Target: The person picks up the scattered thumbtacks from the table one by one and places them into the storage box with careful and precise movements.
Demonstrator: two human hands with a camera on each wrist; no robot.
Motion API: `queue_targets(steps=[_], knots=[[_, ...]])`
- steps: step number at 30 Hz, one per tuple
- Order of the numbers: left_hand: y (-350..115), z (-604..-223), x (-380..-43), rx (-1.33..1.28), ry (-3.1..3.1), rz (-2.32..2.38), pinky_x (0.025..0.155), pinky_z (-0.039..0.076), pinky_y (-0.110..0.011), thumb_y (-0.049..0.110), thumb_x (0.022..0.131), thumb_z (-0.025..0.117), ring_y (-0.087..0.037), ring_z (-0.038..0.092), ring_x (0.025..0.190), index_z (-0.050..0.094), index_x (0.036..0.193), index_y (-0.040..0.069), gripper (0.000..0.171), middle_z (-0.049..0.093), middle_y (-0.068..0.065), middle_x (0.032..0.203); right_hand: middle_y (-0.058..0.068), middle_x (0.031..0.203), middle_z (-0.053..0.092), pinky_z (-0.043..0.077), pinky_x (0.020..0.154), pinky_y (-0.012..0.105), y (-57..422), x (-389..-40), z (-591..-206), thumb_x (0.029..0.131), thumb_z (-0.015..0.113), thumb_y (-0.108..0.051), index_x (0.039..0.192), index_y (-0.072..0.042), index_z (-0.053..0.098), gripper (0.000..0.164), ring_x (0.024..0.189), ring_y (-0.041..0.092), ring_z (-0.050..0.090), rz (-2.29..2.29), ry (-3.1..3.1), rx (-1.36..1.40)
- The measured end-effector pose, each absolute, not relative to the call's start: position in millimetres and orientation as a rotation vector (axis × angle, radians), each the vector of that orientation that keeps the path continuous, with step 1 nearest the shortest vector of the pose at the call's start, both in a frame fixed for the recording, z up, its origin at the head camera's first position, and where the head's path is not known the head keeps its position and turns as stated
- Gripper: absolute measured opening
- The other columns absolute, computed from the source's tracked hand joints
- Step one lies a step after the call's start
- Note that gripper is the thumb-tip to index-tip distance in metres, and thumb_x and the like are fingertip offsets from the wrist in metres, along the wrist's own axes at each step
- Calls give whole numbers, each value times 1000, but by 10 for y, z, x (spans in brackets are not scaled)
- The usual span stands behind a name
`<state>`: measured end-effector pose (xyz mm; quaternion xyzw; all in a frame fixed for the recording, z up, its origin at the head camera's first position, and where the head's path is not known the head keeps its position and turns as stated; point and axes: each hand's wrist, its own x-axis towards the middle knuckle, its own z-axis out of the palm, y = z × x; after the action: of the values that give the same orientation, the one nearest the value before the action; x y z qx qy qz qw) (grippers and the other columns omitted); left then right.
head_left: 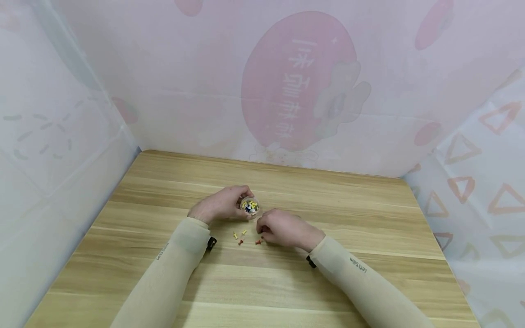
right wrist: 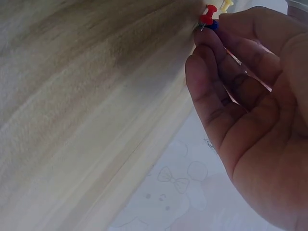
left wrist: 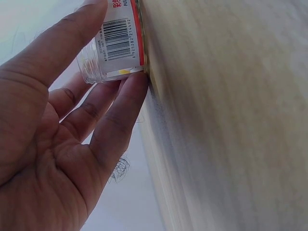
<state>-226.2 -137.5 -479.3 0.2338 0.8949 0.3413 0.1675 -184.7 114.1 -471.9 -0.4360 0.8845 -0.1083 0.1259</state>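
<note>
My left hand [head_left: 223,203] grips a small clear round tub [head_left: 256,213], thumb on one side and fingers on the other. Yellow, white and dark push pins [head_left: 251,207] show through its open top. The left wrist view shows a white label with a barcode [left wrist: 118,41] on the tub's wall, its base at the wooden surface. To the right of the tub, my right hand [head_left: 287,228] pinches a blue push pin [right wrist: 214,24] between thumb and fingertip. A red push pin [right wrist: 209,14] lies right beside those fingertips, with a yellow push pin [right wrist: 226,5] behind it.
Several loose pins, among them a yellow push pin [head_left: 235,235] and a red push pin [head_left: 240,242], lie on the wooden table [head_left: 262,282] between the hands. A printed pale curtain [head_left: 197,105] hangs behind the table and along both sides.
</note>
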Motion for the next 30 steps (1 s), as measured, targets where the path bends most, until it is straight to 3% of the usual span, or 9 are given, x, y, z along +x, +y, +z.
queue_targets(steps=[20,30], knots=[[-1366,-4792,-2261,662,2545,977,115,59,-51,19,99,97,-24,71,121,73,137,11,45,80,-8,134,-4,97,78,61,83,30,1178,-1909,-4746,104,82,-3,98,-17,79,15,89,9,66,-346,2613,-1212],[-1376,-4815,-2273,668,2541,988,120,60,-55,20,97,98,-26,74,124,73,137,10,48,81,-9,134,2,110,86,68,97,36,1182,-1958,-4742,106,81,-3,112,-12,85,11,103,18,79,-464,2681,-1188]])
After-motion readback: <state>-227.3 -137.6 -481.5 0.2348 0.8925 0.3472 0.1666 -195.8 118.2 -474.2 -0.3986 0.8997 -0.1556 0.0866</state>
